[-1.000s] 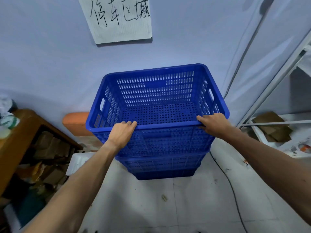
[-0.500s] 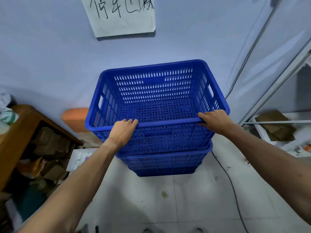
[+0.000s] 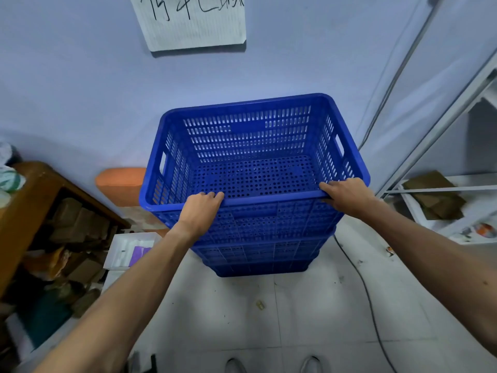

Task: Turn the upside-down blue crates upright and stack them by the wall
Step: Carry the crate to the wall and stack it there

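An upright blue perforated crate (image 3: 252, 146) sits nested on top of a stack of blue crates (image 3: 261, 262) standing on the floor against the wall. Its open top faces up and it holds nothing. My left hand (image 3: 199, 211) grips the near rim left of centre, fingers curled over the edge. My right hand (image 3: 347, 195) grips the same rim at the near right corner. Only the rims and lower walls of the crates underneath show.
A wooden shelf (image 3: 32, 200) with cardboard clutter stands at the left, an orange object (image 3: 121, 184) and a white box (image 3: 129, 251) beside the stack. A white metal rack (image 3: 443, 205) is at the right. A black cable (image 3: 360, 278) runs over the tiled floor. My shoes (image 3: 269, 364) are at the bottom edge.
The top crate has sunk deeper into the stack, with both hands staying on its near rim. The view has tilted down a little.
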Demonstrator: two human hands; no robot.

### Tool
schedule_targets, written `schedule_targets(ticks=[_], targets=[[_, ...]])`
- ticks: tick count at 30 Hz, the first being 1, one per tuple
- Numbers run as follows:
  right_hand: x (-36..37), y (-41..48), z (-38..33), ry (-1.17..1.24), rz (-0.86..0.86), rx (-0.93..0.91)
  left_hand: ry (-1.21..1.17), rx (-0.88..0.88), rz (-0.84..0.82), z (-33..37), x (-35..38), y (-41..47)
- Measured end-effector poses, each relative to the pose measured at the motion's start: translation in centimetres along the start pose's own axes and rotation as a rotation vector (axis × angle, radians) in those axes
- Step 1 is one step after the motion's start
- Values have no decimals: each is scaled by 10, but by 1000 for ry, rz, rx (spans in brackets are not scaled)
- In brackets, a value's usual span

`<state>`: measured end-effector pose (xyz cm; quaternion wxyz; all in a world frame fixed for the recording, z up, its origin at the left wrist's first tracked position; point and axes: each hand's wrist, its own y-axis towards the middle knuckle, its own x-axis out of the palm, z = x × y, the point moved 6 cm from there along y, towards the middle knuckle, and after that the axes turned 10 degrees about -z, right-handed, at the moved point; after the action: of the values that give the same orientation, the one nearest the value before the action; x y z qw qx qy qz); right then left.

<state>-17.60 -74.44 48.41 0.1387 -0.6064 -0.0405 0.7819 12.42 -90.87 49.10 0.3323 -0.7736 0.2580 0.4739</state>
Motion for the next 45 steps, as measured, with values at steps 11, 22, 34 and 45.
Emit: schedule_targets(ticks=[11,22,34,45], targets=[[-2,-3,-5,20,-88,133,-60,-57,-38,3,5,4],[-10,8,-44,173,-25,-35,-168,-40,-61,7,5,9],[-17,18,-77,211,183,102,-225,-165,-19,4,13,14],[-19,18,-74,175,112,126,-283,-170,-27,7,12,11]])
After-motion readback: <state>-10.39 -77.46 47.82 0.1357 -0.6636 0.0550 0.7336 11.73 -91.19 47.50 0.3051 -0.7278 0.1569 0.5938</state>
